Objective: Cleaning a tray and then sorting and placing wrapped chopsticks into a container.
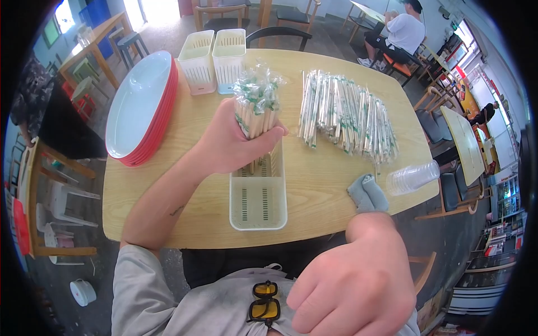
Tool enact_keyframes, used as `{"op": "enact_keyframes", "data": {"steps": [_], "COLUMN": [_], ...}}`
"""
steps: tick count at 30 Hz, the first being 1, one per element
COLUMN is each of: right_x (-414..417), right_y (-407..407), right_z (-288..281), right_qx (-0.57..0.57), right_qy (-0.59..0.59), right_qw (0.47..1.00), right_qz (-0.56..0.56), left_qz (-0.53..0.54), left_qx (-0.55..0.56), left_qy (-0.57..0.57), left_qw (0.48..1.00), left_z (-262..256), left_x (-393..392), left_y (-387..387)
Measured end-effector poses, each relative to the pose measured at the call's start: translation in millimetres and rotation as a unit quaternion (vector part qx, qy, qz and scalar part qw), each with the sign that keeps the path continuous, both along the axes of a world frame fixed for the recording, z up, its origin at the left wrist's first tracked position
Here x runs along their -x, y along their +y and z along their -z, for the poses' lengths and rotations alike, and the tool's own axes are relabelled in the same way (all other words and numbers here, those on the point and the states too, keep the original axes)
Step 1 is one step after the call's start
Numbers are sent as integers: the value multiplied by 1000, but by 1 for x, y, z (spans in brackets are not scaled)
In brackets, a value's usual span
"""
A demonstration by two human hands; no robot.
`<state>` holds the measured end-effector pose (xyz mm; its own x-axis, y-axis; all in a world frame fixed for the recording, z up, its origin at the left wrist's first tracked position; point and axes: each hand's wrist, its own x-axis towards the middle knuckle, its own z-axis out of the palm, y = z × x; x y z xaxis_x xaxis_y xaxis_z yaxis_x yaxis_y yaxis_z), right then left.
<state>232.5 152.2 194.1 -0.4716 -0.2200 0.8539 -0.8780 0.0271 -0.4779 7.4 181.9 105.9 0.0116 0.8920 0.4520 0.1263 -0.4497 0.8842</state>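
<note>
My left hand [239, 147] is closed around a bundle of chopsticks in clear wrappers [257, 105], upright over the far compartment of a pale plastic utensil basket [258, 203]. The bundle's lower ends reach down towards that compartment; the near compartment holds nothing. My right hand [353, 285] is raised close to the camera at the lower right, with its fingers curled; its palm side is hidden, so whether it holds anything does not show. A wide pile of wrapped chopsticks [344, 113] lies on the right half of the wooden table [201, 218].
Stacked red-rimmed oval plates [138, 105] stand at the left, two utensil baskets [212, 61] at the far edge. A folded grey cloth [368, 194] and stacked clear plastic cups [412, 177] lie at the right. Beyond are a seated person [401, 31] and another person at the left [46, 105].
</note>
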Motion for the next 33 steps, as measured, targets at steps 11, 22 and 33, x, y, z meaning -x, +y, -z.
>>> {"op": "enact_keyframes", "data": {"steps": [11,22,33], "right_x": [-9,-6,-4], "right_y": [7,-12,-17], "right_z": [-12,0,4], "right_qx": [-3,24,49], "right_qy": [-119,-97,-31], "right_qw": [988,994,998], "right_qz": [-96,-47,34], "left_qz": [-2,4,8], "left_qx": [-12,5,0], "left_qy": [-3,-5,-6], "left_qw": [1000,1000,1000], "left_z": [0,-2,-1], "left_x": [-3,-1,-2], "left_y": [2,1,2]}}
